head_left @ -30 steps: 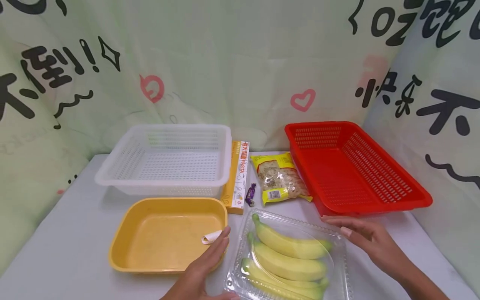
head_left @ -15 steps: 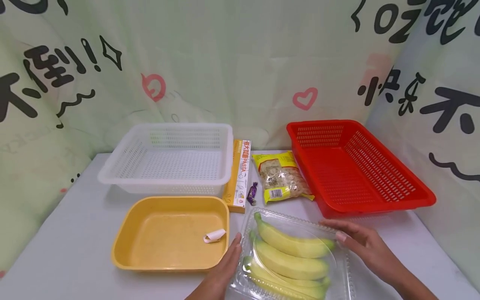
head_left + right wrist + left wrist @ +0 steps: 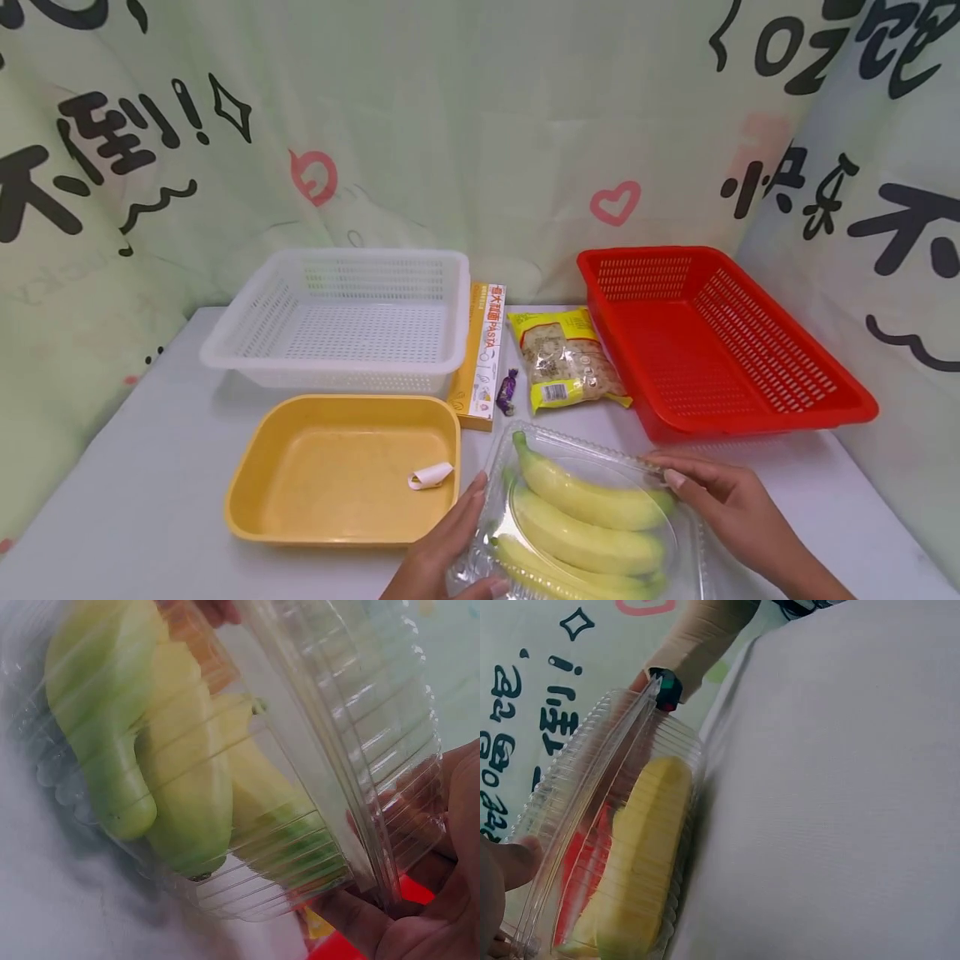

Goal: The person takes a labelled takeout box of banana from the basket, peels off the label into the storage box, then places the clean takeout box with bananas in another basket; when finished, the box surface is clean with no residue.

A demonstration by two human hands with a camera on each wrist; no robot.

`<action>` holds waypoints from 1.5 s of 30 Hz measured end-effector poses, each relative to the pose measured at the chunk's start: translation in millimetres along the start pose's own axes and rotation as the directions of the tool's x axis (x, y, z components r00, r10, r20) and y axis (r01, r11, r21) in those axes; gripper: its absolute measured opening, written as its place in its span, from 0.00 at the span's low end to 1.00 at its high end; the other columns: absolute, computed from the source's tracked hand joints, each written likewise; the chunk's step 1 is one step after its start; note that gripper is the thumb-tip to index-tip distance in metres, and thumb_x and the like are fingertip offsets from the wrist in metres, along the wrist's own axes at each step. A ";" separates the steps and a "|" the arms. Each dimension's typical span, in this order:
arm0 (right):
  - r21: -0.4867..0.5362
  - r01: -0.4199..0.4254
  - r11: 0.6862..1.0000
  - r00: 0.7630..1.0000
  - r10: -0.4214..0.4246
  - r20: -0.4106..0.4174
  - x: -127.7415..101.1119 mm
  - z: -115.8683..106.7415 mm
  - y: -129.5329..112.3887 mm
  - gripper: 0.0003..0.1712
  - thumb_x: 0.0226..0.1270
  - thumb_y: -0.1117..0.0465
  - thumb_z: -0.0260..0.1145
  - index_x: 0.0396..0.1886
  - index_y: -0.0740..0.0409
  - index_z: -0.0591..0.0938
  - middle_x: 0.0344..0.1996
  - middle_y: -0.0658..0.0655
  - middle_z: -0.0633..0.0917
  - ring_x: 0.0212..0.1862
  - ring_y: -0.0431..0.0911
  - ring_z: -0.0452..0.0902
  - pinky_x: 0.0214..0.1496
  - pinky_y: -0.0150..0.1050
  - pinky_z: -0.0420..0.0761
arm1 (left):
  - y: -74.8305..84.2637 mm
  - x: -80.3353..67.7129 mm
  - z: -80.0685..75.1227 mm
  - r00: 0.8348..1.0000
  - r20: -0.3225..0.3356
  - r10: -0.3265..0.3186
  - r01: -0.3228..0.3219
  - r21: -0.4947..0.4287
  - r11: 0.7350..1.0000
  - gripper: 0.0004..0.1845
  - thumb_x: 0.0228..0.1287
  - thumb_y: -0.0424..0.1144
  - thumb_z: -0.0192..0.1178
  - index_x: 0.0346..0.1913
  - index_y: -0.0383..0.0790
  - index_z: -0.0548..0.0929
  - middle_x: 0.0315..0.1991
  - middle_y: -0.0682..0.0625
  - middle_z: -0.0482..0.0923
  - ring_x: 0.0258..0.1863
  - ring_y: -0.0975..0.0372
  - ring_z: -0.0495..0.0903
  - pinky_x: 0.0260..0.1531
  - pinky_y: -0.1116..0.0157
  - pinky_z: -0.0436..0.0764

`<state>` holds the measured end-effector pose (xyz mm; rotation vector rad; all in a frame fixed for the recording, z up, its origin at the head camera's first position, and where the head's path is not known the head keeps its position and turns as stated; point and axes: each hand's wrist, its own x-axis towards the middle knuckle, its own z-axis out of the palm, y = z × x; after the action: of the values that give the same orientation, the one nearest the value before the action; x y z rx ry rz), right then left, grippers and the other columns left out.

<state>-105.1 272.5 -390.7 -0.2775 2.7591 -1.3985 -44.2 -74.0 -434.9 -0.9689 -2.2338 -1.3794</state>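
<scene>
Since a second ago your left hand (image 3: 450,554) has slid off the yellow tray (image 3: 258,467) rim onto the near-left side of the clear clamshell (image 3: 697,558), and your right hand (image 3: 723,508) has closed in on its far-right edge; the box itself looks barely shifted.

Head view: clamshell with bananas (image 3: 585,521) sits at the front edge of the table (image 3: 142,500), just right of the yellow tray, with the red basket (image 3: 825,408) just behind it. Left fingers lie nearly straight along the box wall, thumb tucked round the near corner. Right fingers are laid over the lid rim. Paper scrap (image 3: 430,476) lies in the tray; white basket (image 3: 337,367), pasta box (image 3: 483,350), candy (image 3: 507,392) and snack packet (image 3: 566,362) sit behind.

Left wrist view: your thumb (image 3: 514,862) presses the thin ribbed wall, banana (image 3: 641,855) inside. Grip is light contact, not a wrap.

Right wrist view: your palm and fingers (image 3: 420,930) curl under the lid flange, pinching it.

Risk: you hold flimsy plastic by its edges only. Squeeze unevenly and the lid could pop, or the walls buckle and the bananas roll out. Slick plastic may also slip from your flat left fingers
</scene>
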 end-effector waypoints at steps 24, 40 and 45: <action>-0.016 -0.078 0.997 0.997 0.077 -0.018 9.1 -14.9 -53.4 0.20 0.73 0.55 0.61 0.59 0.57 0.81 0.52 0.55 0.84 0.46 0.35 0.77 0.42 0.32 0.82 | 14.2 30.8 -52.2 0.982 0.007 0.190 -0.190 0.013 0.982 0.39 0.67 0.45 0.62 0.70 0.23 0.60 0.72 0.34 0.57 0.70 0.53 0.60 0.66 0.68 0.61; 0.016 0.071 0.997 0.997 -0.071 0.011 50.1 -17.7 -88.5 0.19 0.72 0.57 0.61 0.58 0.59 0.82 0.46 0.56 0.86 0.41 0.44 0.79 0.37 0.34 0.84 | 25.1 55.9 -91.4 1.000 0.024 -0.017 0.017 -0.023 1.000 0.43 0.54 0.31 0.71 0.72 0.29 0.62 0.71 0.39 0.60 0.68 0.49 0.63 0.55 0.64 0.74; 0.014 0.043 0.999 0.999 -0.044 0.023 64.7 -16.8 -98.7 0.23 0.71 0.51 0.62 0.60 0.57 0.81 0.50 0.57 0.85 0.46 0.48 0.82 0.44 0.34 0.83 | 21.3 65.2 -103.8 0.999 0.024 -0.030 0.029 0.020 0.999 0.43 0.54 0.30 0.72 0.72 0.30 0.62 0.71 0.41 0.61 0.68 0.51 0.63 0.55 0.64 0.74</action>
<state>-156.6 217.5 -298.3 -0.3531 2.7402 -1.4137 -82.0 -135.0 -333.2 -0.9550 -2.2843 -1.3628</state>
